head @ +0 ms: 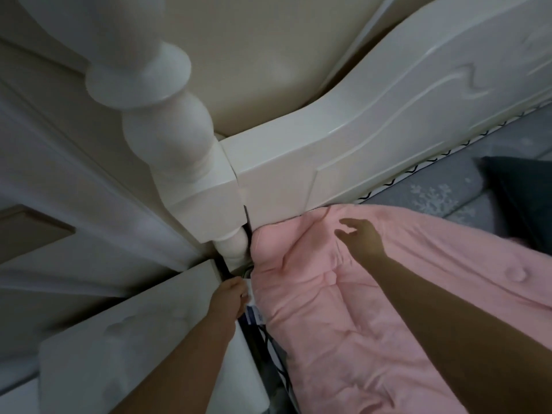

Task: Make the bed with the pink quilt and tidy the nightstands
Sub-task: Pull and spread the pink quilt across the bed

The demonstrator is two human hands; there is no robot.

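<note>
The left hand (230, 297) is down in the narrow gap at the corner of the bed, its fingers curled at the edge of the pink quilt (343, 324) where a small white label (252, 306) shows; it seems to pinch that edge, though the fingertips are partly hidden by the fabric. The right hand (363, 239) hovers or lightly rests on top of the quilt's corner with fingers spread and straight, gripping nothing. The quilt's corner is bunched up against the white footboard panel (343, 138) and the turned bedpost (176, 138), with the white side rail (143, 333) running down the left and the rest of the quilt lying wrinkled across the bed toward the lower right. Beyond it, the grey patterned sheet (433, 195) is uncovered along the footboard, and a dark pillow (519, 198) sits at the right edge. The step in hand looks like seating this corner. To do it well, the left hand should draw the edge straight down into the gap beside the post rather than bunching it, while the right hand presses flat and sweeps away from the corner, pushing slack toward the middle so the folds flatten. Keeping the label side tucked under and out of sight, and squaring the edge with the footboard, would leave a neat corner.
</note>
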